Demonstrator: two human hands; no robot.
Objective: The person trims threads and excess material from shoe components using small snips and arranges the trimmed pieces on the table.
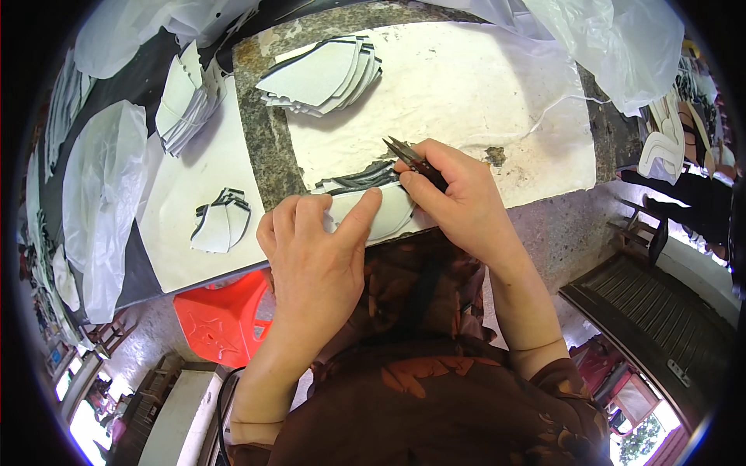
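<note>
At the front edge of the table lies a small stack of white curved pieces (392, 211) with dark trimmed edges. My left hand (315, 245) holds the stack down, its thumb flat on the top piece and its fingers bent around the left end. My right hand (458, 190) is closed around dark thread snips (420, 165), whose points stick out to the upper left, just past the dark edge of the stack. The right fingertips are at the right side of the same stack; whether they also pinch a piece is hidden.
A larger fanned pile of white pieces (322, 78) lies farther back on the white sheet (466, 93). More pieces (221, 221) and an upright bundle (186, 109) are at left, near a clear plastic bag (105, 202). A red stool (221, 322) stands below the table.
</note>
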